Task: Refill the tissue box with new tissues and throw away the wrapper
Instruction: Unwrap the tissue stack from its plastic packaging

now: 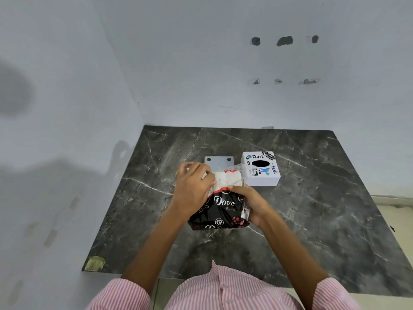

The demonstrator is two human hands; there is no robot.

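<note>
A black tissue pack (pixel 220 211) with white "Dove" lettering stands on the dark marble counter (pixel 312 220), held between both hands. My left hand (pixel 193 189) grips its upper left side and the torn clear wrapper top. My right hand (pixel 250 203) clasps its right side. White tissues (pixel 228 179) show at the pack's opened far end. Just beyond, to the right, sits a white tissue box (pixel 261 168) with stickers and a dark oval slot on top. A flat grey plate with two dark holes (pixel 219 162), perhaps the box's base, lies beside it.
White walls close the counter at the back and left. A small yellowish sticker (pixel 95 264) marks the counter's near left corner. The counter's front edge runs just before my striped pink shirt (pixel 223 291). A pale floor strip (pixel 393 202) shows at the right.
</note>
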